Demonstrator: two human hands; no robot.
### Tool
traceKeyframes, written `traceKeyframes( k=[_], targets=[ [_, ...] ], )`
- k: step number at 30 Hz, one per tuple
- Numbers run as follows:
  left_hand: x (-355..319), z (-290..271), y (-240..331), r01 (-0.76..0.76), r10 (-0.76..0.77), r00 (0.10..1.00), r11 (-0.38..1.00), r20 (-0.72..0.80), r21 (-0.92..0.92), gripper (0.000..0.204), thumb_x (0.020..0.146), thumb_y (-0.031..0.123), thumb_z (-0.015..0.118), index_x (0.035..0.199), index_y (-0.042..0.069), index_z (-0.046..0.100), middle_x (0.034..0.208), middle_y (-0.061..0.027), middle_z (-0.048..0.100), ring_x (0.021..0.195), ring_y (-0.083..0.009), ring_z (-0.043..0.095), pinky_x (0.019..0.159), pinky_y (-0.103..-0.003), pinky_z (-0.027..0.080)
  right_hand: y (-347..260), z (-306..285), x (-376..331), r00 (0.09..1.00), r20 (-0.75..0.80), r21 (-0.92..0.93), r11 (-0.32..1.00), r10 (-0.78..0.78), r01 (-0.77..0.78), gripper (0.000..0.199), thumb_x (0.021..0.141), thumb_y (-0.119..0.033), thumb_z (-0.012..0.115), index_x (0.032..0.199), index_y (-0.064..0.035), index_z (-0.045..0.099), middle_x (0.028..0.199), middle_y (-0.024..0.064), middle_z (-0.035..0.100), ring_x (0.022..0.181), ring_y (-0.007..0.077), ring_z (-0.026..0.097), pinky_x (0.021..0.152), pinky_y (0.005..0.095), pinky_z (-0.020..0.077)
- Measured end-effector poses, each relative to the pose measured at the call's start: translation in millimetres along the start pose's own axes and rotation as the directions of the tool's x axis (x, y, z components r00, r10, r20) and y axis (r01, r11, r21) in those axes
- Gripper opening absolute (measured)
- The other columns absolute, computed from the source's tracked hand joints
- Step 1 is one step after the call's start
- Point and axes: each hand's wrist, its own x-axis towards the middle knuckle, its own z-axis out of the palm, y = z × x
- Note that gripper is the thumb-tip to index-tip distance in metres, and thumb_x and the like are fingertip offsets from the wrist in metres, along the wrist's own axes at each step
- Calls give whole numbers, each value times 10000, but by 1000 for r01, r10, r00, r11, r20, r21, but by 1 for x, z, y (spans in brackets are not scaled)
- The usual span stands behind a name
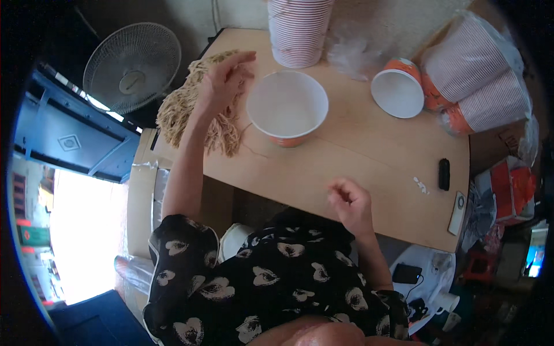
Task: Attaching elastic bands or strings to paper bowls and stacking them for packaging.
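A white paper bucket with an orange outside stands upright on the table, its inside bare. To its left lies a heap of beige twisted cords, with loose strands trailing toward the bucket. My left hand is over the heap's right side, fingers stretched out toward the bucket's rim; whether it touches the cords cannot be made out. Closer to me, at the table's front edge, my right hand is held with curled fingers, and nothing shows in it. It is apart from the bucket.
Tall nested buckets stand at the back, beside clear plastic film. Another bucket lies tipped near bagged bucket stacks. A black object, white bits and a pale strip lie right. A fan stands left.
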Motion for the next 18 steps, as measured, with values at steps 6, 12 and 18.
traceKeyframes(
  k=[6, 12, 18],
  targets=[
    [-29, 14, -83, 171, -140, 967, 976, 211, -136, 627, 947, 12, 524, 1538, 106, 337, 1421, -92, 562, 987, -117, 643, 654, -244, 491, -29, 27, 74, 976, -47, -401, 899, -211, 175, 444, 836, -15, 721, 1263, -76, 613, 930, 45, 590, 630, 110, 543, 587, 248, 464],
    [5, 27, -80, 210, 3, 887, 889, 463, -407, 594, 1011, 211, 590, 1547, 142, 343, 1296, -85, 620, 1073, -114, 596, 843, -268, 513, -1, 17, 108, 977, 115, -333, 920, -177, 206, 346, 848, -14, 729, 1178, -61, 639, 913, 56, 617, 659, 96, 563, 610, 250, 480],
    [3, 6, -78, 133, -93, 873, 990, 479, -51, 303, 958, 275, 646, 1086, 11, 721, 804, -37, 683, 682, -102, 600, 640, -273, 511, -25, 19, 90, 988, 37, -532, 834, -149, 146, 212, 854, -31, 719, 1057, -59, 661, 807, 54, 629, 634, 113, 584, 585, 271, 482]
  ],
)
